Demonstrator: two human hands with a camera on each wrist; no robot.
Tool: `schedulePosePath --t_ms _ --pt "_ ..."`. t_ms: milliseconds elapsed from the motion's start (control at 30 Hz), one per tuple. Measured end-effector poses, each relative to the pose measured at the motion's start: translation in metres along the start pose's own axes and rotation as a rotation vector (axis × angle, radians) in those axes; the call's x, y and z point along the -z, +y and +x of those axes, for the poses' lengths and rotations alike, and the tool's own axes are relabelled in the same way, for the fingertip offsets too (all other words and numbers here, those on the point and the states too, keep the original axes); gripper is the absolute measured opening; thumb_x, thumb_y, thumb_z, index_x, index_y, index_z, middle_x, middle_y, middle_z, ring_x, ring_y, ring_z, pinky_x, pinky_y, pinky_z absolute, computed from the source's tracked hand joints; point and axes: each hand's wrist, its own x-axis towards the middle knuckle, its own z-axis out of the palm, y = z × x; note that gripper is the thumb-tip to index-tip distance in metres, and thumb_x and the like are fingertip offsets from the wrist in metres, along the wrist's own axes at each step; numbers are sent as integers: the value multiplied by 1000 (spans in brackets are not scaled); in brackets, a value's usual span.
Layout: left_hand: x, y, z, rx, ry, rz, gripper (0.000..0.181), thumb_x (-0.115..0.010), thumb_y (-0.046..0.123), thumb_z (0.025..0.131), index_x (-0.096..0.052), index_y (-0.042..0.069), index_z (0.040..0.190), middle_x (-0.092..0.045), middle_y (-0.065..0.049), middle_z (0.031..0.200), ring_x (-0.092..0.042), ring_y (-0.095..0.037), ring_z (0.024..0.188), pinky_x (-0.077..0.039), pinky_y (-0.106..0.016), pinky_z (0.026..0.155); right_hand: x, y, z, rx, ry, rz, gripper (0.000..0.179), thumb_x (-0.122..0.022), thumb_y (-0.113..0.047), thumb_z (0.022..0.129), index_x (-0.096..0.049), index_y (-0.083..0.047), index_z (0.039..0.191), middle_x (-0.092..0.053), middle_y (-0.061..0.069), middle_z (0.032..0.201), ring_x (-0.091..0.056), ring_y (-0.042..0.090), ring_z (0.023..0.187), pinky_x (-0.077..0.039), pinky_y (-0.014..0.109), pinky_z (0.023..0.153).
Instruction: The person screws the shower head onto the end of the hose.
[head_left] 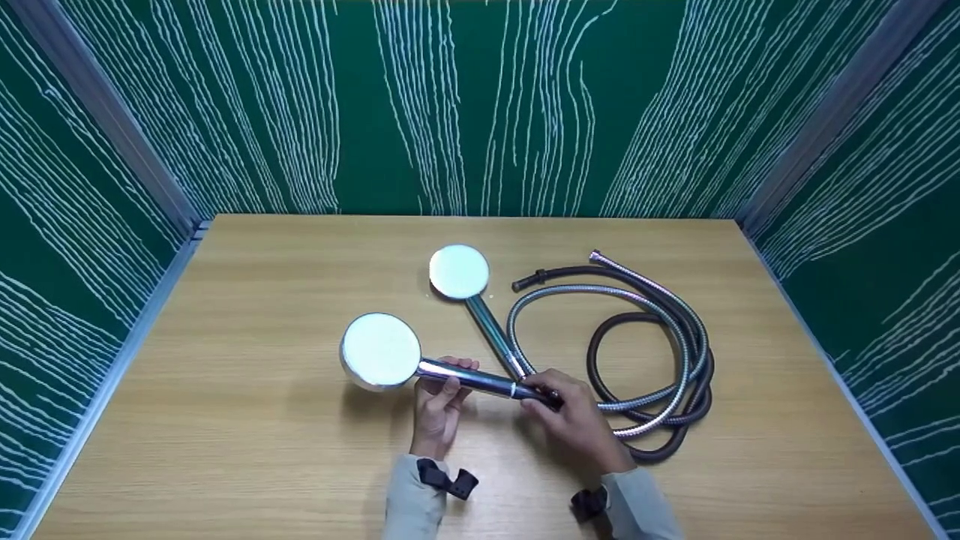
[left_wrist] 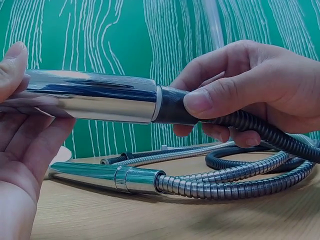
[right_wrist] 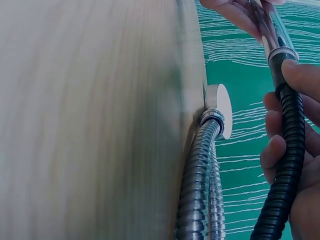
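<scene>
A chrome handheld shower head (head_left: pixel 381 351) with a round white face is held above the table, its handle sloping down to the right. My left hand (head_left: pixel 436 409) grips the handle, thumb on top and fingers beneath. At the handle's end, my right hand (head_left: pixel 574 416) pinches the black connector (left_wrist: pixel 175 106) of a black ribbed hose (right_wrist: pixel 291 145) between thumb and fingers. The connector sits right against the chrome handle end (left_wrist: pixel 145 100). A second shower head (head_left: pixel 459 271) lies behind on the table, its handle joined to a silver metal hose (left_wrist: pixel 220 187).
The silver and black hoses lie coiled together on the right of the wooden table (head_left: pixel 247 420); the black hose's free end (head_left: pixel 525 282) points left. Green walls with white lines (head_left: pixel 480 112) enclose the back and sides. Black wrist cameras (head_left: pixel 448 478) sit on both sleeves.
</scene>
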Motion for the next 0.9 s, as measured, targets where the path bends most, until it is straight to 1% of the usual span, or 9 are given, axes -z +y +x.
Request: schedulePosePath --t_ms 100,200,267,333,500,667,900 --pt "1 0 0 1 6 -3 17 -61 4 89 -64 9 105 -71 -5 102 -68 -21 102 -56 -33 96 0 -2 0 -33 -23 -4 26 -75 -8 79 -67 -13 103 -67 -5 95 -62 9 88 -58 28 80" --pt "1 0 0 3 7 -3 17 -61 4 89 -64 10 105 -71 -5 102 -68 -21 102 -56 -33 96 0 -3 1 -57 -31 -14 31 -77 -7 77 -63 -15 104 -67 -4 96 -63 11 90 -58 29 80" --pt "0 0 0 2 6 -2 17 -61 4 89 -64 10 105 -71 -4 102 -68 -20 102 -56 -33 96 -1 -3 1 -54 -25 -17 33 -78 -5 76 -62 -15 103 -67 -3 97 -63 11 90 -58 30 80" --pt "0 0 0 -2 0 -3 17 -61 4 90 -65 9 105 -71 -4 102 -68 -21 102 -56 -33 96 -1 -3 1 -34 -14 -21 34 -78 -2 74 -61 -14 102 -66 -3 96 -63 11 88 -58 29 78" --pt "0 1 0 -4 -3 0 17 -62 5 89 -64 9 105 -71 -5 102 -68 -21 102 -55 -33 97 -1 -2 0 5 2 -13 30 -77 0 75 -64 -12 99 -66 -5 95 -61 9 86 -57 26 76" --pt "2 0 0 -6 -7 15 16 -61 5 90 -64 9 105 -70 -4 102 -67 -20 103 -54 -34 98 0 -3 0 2 -6 -5 26 -76 -5 77 -66 -13 100 -66 -6 94 -60 8 85 -56 25 75" --pt "2 0 -1 4 4 23 17 -62 5 89 -64 9 105 -70 -4 102 -67 -20 103 -55 -34 98 2 -4 0 -47 -20 -11 24 -75 -9 79 -68 -15 102 -67 -7 96 -62 9 88 -57 26 80"
